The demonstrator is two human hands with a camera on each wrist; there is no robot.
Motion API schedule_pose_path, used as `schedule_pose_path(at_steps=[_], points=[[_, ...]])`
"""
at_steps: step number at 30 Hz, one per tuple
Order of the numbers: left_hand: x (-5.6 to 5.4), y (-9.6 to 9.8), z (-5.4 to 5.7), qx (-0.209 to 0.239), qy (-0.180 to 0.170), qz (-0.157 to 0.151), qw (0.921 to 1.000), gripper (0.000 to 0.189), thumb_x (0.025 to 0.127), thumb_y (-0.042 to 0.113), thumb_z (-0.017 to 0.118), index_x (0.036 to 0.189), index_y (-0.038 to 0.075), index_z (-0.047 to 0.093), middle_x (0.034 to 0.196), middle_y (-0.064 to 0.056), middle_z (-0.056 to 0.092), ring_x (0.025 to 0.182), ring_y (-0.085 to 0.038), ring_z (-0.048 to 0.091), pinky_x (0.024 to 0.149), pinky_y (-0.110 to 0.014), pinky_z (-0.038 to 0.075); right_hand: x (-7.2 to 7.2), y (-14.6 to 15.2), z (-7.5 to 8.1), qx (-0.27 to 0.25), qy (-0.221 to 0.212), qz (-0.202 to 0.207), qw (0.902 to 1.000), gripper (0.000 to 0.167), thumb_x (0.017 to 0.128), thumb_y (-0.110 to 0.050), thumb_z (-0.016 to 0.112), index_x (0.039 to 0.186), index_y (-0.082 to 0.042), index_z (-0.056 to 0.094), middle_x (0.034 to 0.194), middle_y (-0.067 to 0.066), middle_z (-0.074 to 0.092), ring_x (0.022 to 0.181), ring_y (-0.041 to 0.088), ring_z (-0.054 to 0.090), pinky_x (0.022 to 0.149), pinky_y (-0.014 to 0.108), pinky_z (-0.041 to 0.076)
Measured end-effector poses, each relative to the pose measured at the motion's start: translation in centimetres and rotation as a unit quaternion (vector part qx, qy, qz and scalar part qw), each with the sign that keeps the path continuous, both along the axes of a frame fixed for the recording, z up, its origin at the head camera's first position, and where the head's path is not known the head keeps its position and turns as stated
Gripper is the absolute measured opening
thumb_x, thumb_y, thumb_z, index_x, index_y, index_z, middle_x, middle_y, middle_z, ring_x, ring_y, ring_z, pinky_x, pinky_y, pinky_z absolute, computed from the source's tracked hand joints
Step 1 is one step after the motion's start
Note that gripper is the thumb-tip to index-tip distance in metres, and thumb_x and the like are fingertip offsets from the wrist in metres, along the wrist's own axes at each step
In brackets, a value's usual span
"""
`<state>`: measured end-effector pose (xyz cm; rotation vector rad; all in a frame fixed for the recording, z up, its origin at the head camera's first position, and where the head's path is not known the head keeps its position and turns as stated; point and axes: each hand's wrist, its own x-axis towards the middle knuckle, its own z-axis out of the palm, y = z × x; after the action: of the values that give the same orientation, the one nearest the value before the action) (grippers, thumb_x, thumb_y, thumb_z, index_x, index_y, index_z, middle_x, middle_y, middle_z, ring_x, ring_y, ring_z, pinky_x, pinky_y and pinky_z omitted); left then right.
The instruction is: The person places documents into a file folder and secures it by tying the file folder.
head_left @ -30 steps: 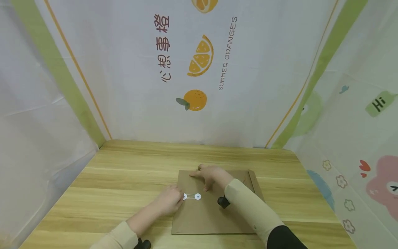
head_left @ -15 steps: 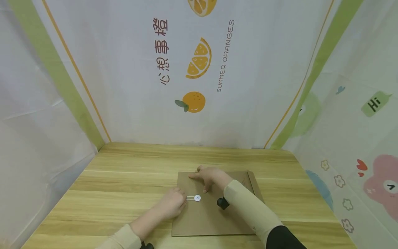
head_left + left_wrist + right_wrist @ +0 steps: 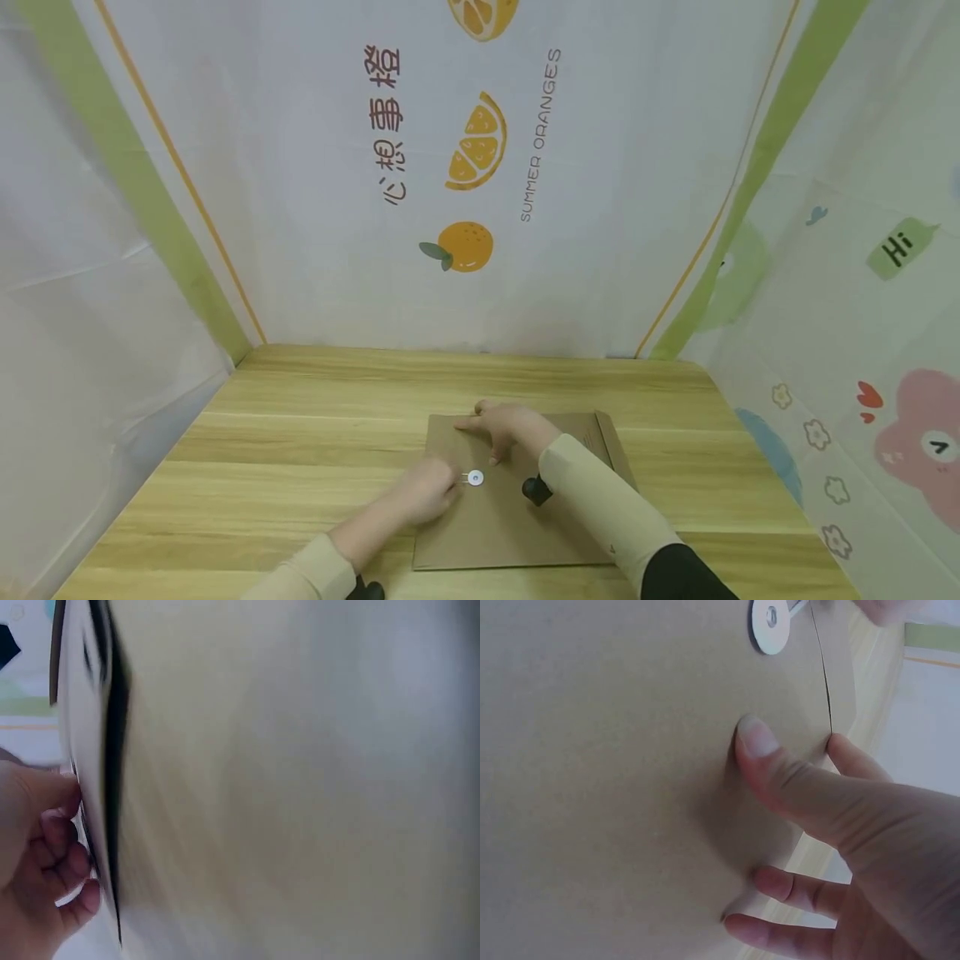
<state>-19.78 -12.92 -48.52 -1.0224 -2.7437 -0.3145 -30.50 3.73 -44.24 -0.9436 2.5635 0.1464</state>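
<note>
A brown kraft file envelope lies flat on the table with a white button disc on it. From the disc a thin string runs left to my left hand, which pinches at it with curled fingers over the envelope's left side. In the left wrist view the thumb and fingers bunch right at the envelope's edge; the string there is hidden. My right hand presses on the envelope near its far edge, fingers spread. The right wrist view shows its thumb on the paper.
The wooden table extends around the envelope. A white curtain with orange prints hangs behind it, and more cloth hangs at both sides. Black wrist mounts sit under the sleeves.
My left hand has moved rightward onto the envelope, covering the left disc and most of the string. The right hand stays in place.
</note>
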Motion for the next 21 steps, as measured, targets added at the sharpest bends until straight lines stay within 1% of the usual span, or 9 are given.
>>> schedule_pose_path(at_steps=[3,5,8,10,12,15,17,19,21], points=[[0.1,0.2,0.0,0.044,-0.057,-0.017,0.9973,0.012,0.086,0.009,0.067,0.074,0.009,0.065,0.068,0.006,0.057,0.061,-0.006,0.049,0.056,-0.022,0.044,0.1,-0.1,0.0,-0.005,-0.003,-0.001,1.0000,0.089,0.075,-0.030,0.080,0.147,-0.045,0.030,0.151,0.003,0.029,0.126,0.028,0.044,0.092,0.041,0.047],[0.1,0.2,0.2,0.053,-0.076,-0.026,0.9953,0.014,0.086,0.009,0.067,0.072,0.010,0.065,0.066,0.008,0.055,0.060,-0.003,0.046,0.055,-0.019,0.042,0.1,0.0,-0.1,-0.013,-0.002,0.001,0.9999,0.088,0.076,-0.031,0.079,0.148,-0.044,0.030,0.151,0.003,0.030,0.126,0.027,0.044,0.093,0.042,0.046],[-0.1,0.0,0.6,0.057,-0.104,-0.043,0.9920,0.019,0.086,0.007,0.067,0.068,0.012,0.062,0.061,0.011,0.048,0.055,-0.001,0.039,0.051,-0.017,0.038,0.2,0.5,-0.4,-0.029,-0.004,-0.004,0.9996,0.085,0.078,-0.032,0.078,0.148,-0.041,0.032,0.150,0.004,0.032,0.127,0.027,0.044,0.095,0.043,0.045],[-0.3,-0.3,1.1,0.063,-0.134,-0.059,0.9872,0.021,0.087,0.006,0.067,0.068,0.011,0.061,0.060,0.013,0.045,0.054,0.000,0.036,0.050,-0.016,0.035,0.3,1.1,-0.7,-0.040,-0.001,-0.008,0.9991,0.082,0.080,-0.033,0.076,0.149,-0.038,0.033,0.150,0.005,0.033,0.128,0.028,0.043,0.098,0.045,0.043],[-0.4,-0.8,1.6,0.067,-0.167,-0.065,0.9816,0.018,0.088,0.006,0.066,0.071,0.010,0.062,0.061,0.013,0.045,0.053,0.001,0.036,0.049,-0.016,0.035,0.5,1.8,-0.9,-0.057,0.002,-0.010,0.9983,0.077,0.083,-0.033,0.074,0.149,-0.034,0.035,0.150,0.008,0.033,0.131,0.030,0.040,0.100,0.047,0.041],[-0.5,-1.9,2.4,0.075,-0.206,-0.054,0.9742,0.013,0.089,0.007,0.065,0.076,0.008,0.064,0.060,0.012,0.045,0.052,0.001,0.037,0.047,-0.017,0.035,0.9,3.1,-1.1,-0.099,-0.001,-0.012,0.9951,0.070,0.086,-0.033,0.071,0.148,-0.029,0.038,0.151,0.014,0.031,0.133,0.033,0.036,0.103,0.049,0.036],[-0.5,-2.8,2.8,0.089,-0.230,-0.034,0.9686,0.011,0.090,0.006,0.063,0.078,0.006,0.064,0.061,0.010,0.048,0.052,-0.001,0.038,0.046,-0.018,0.035,1.1,4.2,-1.1,-0.140,-0.019,-0.024,0.9896,0.067,0.088,-0.032,0.069,0.147,-0.025,0.039,0.152,0.016,0.028,0.134,0.034,0.035,0.104,0.050,0.035],[-0.6,-3.8,3.2,0.095,-0.230,-0.014,0.9685,0.010,0.090,0.004,0.062,0.080,0.004,0.064,0.064,0.007,0.052,0.054,-0.003,0.041,0.048,-0.020,0.038,1.3,5.4,-0.9,-0.180,-0.036,-0.038,0.9823,0.065,0.089,-0.030,0.068,0.147,-0.022,0.040,0.153,0.018,0.026,0.134,0.036,0.035,0.103,0.051,0.035],[-0.8,-4.9,3.6,0.096,-0.215,0.002,0.9719,0.007,0.090,0.004,0.062,0.083,0.002,0.064,0.068,0.004,0.056,0.058,-0.006,0.045,0.051,-0.024,0.041,1.5,6.8,-0.5,-0.212,-0.041,-0.050,0.9751,0.063,0.091,-0.027,0.066,0.147,-0.019,0.039,0.153,0.018,0.025,0.133,0.037,0.035,0.101,0.052,0.037]])
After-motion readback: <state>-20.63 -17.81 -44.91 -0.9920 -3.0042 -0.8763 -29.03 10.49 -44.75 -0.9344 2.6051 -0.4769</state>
